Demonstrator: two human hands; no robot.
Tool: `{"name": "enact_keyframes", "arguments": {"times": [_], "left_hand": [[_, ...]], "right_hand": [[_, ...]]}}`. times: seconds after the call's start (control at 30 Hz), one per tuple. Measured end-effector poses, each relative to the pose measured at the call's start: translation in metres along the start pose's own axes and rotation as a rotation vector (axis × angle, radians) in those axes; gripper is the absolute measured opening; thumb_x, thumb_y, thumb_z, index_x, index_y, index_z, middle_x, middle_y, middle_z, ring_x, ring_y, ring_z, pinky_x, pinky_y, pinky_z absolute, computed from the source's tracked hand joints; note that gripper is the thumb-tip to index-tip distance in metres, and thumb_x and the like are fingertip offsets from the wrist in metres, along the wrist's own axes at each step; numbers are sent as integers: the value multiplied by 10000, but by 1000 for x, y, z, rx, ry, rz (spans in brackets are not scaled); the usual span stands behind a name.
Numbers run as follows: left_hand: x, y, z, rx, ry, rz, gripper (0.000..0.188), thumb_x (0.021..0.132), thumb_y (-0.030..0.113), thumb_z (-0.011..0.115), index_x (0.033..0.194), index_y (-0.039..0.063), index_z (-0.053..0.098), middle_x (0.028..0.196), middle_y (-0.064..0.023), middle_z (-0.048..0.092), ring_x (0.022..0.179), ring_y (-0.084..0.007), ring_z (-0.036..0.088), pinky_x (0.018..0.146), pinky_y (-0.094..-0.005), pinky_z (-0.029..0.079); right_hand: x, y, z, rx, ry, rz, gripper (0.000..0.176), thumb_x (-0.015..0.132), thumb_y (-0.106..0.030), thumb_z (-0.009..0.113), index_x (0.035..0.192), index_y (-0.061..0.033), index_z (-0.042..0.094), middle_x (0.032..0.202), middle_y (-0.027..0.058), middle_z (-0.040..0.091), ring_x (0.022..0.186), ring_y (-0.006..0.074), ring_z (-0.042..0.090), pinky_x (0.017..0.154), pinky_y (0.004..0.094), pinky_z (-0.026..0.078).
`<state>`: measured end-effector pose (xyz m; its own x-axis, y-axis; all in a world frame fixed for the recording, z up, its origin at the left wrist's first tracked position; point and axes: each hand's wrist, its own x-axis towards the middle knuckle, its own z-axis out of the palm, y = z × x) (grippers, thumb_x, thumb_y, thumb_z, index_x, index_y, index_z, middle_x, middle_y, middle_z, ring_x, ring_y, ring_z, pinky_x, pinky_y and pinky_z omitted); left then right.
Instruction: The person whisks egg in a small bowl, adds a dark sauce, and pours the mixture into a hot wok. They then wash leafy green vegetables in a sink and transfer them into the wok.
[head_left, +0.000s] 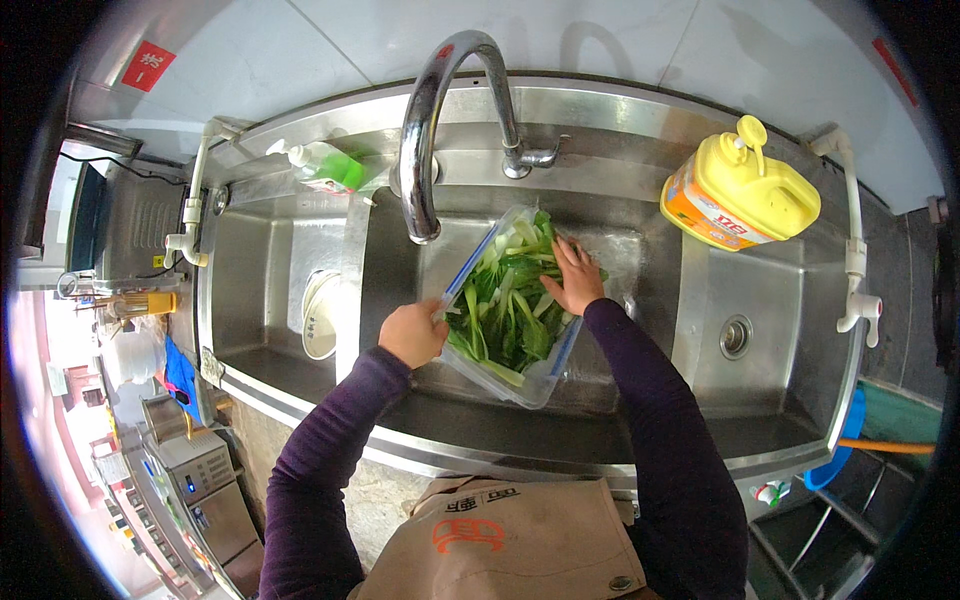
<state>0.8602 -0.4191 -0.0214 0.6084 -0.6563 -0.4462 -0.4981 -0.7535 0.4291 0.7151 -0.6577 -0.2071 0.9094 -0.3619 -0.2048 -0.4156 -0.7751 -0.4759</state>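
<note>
A clear plastic container (534, 390) with blue-edged long sides stands at a slant in the middle basin (450, 240) of a stainless steel sink. Leafy greens (510, 307) with pale stalks fill it up to the rim. My left hand (414, 332) grips the container's left edge, thumb on top. On the right, my right hand (576, 279) lies on the greens with its fingers spread; whether it holds any leaves is hidden. The chrome gooseneck faucet (420, 150) arches over the basin, its spout left of the container, and no water is seen running from it.
A green soap pump bottle (330, 168) stands on the back ledge at left, a yellow detergent jug (739, 191) at back right. A white round object (322, 315) lies in the left basin. The right basin has a drain (736, 335). White taps (859, 304) flank the sink.
</note>
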Motion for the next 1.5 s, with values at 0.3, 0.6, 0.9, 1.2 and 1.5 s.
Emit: {"name": "enact_keyframes", "arguments": {"times": [0.3,0.6,0.9,1.2,1.5], "left_hand": [[7,14,-9,54,-65,24,391,769,151,506,1114,-17,581,538,-102,610,539,-214,641,609,-324,513],[-4,19,2,124,37,102,358,757,157,522,1071,8,609,526,-89,603,532,-233,631,593,-337,509],[0,55,-9,95,80,110,333,724,207,565,1013,62,646,679,-201,616,670,-377,609,663,-454,498],[13,73,-13,112,111,142,311,722,200,570,988,65,657,648,-191,612,639,-357,615,644,-435,505],[19,80,-12,81,119,157,303,727,202,573,978,55,659,623,-183,606,624,-351,616,635,-426,508]], "right_hand": [[-4,1,1,51,-17,87,692,891,-477,465,1428,-97,249,1501,62,168,1342,368,208,1062,524,241],[-17,6,18,90,141,66,688,871,-432,502,1400,-49,285,1476,78,229,1330,345,218,1078,451,239],[-32,9,27,164,236,106,704,865,-395,542,1390,-2,286,1441,191,261,1320,387,220,1063,453,245],[-35,16,38,255,369,100,686,864,-370,554,1376,12,303,1409,221,297,1290,409,259,1051,446,253],[-35,18,42,272,411,117,681,855,-331,579,1375,11,302,1394,226,318,1301,404,253,1058,446,247]]}}
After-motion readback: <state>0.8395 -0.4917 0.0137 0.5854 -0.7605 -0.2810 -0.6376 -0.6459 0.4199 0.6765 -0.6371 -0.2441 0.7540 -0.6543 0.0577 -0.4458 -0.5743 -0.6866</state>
